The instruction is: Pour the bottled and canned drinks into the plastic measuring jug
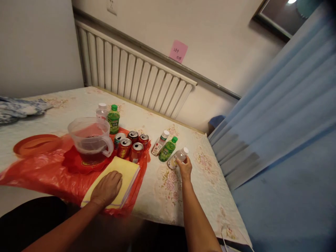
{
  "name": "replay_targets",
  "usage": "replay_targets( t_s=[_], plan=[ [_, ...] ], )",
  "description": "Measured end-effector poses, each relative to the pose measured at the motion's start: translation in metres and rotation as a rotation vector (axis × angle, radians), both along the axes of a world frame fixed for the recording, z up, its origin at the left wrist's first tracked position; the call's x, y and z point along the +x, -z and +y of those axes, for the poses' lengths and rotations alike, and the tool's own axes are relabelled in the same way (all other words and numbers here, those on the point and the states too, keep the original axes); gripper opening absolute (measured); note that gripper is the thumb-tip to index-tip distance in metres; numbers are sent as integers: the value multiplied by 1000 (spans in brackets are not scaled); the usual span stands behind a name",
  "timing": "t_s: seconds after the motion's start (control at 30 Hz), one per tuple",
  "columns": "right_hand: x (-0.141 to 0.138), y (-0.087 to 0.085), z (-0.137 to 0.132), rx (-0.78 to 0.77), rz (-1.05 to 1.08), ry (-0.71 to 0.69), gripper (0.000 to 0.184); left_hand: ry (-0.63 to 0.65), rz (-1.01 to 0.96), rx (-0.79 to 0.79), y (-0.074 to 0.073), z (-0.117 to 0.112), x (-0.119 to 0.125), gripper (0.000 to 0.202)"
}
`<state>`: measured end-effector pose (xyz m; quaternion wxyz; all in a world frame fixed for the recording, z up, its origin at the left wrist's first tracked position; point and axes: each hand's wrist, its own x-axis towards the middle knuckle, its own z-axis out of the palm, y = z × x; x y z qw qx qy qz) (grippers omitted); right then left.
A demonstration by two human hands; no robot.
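Note:
My left hand point(107, 188) lies flat, palm down, on a folded yellow cloth point(126, 175) at the table's near edge. My right hand point(185, 168) is closed around a small clear bottle with a white cap point(180, 155), which is tilted on the table. Beside it lean a green bottle point(168, 148) and a white-capped bottle with a red label point(160, 142). Several opened red cans point(130, 145) stand on a red plastic sheet point(39, 171). A clear plastic jug point(90, 140) with dark liquid sits to their left.
A green bottle point(113, 119) and a clear bottle point(102, 111) stand behind the jug. An orange lid point(36, 144) lies at the left. A floral cloth covers the table point(204, 175). A radiator point(136, 77) lines the wall and a blue curtain point(283, 140) hangs at the right.

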<state>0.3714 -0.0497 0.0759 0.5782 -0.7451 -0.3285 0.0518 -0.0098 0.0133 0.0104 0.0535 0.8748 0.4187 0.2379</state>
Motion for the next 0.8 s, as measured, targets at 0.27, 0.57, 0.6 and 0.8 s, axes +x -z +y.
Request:
replay_targets(
  t_s=[0.27,0.57,0.6,0.8],
  plan=[
    [-4,24,8,5,24,-15,66,4,-23,-2,-1,-1,0,26],
    [-14,65,-1,-93,7,-23,47,12,41,39,5,1,-2,26],
    [-14,68,0,-100,-2,-8,46,12,39,42,6,1,-2,26],
    [-13,77,3,-124,-75,70,45,14,36,55,6,1,-2,25]
  ],
)
